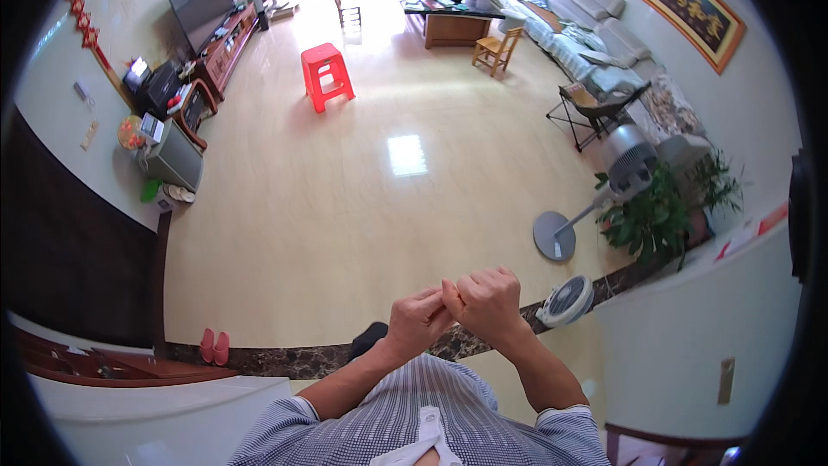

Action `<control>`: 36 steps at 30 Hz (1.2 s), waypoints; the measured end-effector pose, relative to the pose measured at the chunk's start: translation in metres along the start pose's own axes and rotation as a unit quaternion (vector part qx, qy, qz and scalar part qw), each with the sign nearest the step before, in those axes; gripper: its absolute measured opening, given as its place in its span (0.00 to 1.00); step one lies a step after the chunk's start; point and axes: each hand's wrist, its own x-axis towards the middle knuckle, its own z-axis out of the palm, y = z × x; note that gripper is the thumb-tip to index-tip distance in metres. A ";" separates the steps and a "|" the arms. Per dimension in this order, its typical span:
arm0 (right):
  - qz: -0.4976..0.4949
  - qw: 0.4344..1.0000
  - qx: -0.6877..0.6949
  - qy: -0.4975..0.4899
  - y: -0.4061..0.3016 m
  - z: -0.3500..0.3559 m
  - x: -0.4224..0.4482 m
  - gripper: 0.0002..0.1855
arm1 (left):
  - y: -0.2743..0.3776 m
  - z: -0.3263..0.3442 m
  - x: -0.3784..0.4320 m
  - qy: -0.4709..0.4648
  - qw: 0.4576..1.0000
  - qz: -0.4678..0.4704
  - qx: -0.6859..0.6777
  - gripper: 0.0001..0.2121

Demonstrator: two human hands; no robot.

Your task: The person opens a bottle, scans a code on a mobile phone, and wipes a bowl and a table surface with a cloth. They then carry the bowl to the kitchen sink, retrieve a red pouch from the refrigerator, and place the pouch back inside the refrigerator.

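Both of my hands are raised in front of my chest and meet near the bottom middle of the head view. My left hand (420,323) has its fingers bent, with the fingertips against the other hand. Curled into a loose fist, my right hand (486,304) touches it at the thumb side. Whether a small thing is pinched between them cannot be seen. Below them is the striped shirt (446,395) that I wear, and a dark shoe (370,338) shows partly beside my left wrist.
A red plastic stool (328,77) stands ahead on the tiled floor. At right are a pedestal fan (627,155), a small white floor fan (568,301), a potted plant (653,213) and a folding chair (592,107). Pink slippers (214,347) lie at lower left, and a wooden chair (497,50) stands farther off.
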 end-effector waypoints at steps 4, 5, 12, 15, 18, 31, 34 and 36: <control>-0.004 0.999 -0.022 -0.049 0.055 0.059 0.088 0.22 | -0.068 -0.009 0.085 0.022 0.995 -0.091 -0.015 0.06; -0.011 0.999 -0.019 -0.038 0.069 0.076 0.110 0.22 | -0.086 -0.010 0.105 0.029 0.995 -0.097 -0.017 0.06; -0.178 0.983 0.010 -0.031 0.190 0.151 0.282 0.24 | -0.189 -0.050 0.297 -0.031 0.995 -0.025 -0.092 0.05; -0.193 0.979 0.040 -0.058 0.247 0.164 0.338 0.23 | -0.227 -0.056 0.382 -0.148 0.981 -0.030 -0.118 0.04; -0.112 0.991 0.022 -0.069 0.291 0.184 0.383 0.21 | -0.264 -0.050 0.458 -0.158 0.973 -0.027 -0.165 0.04; 0.122 0.976 0.171 -0.058 0.550 0.296 0.590 0.10 | -0.437 0.024 0.791 -0.166 0.980 -0.063 -0.090 0.10; 0.126 0.974 0.160 -0.098 0.613 0.327 0.648 0.10 | -0.474 0.028 0.868 -0.143 0.984 -0.071 -0.079 0.10; 0.112 0.971 0.167 -0.129 0.656 0.357 0.685 0.10 | -0.503 0.035 0.915 -0.118 0.986 -0.081 -0.087 0.10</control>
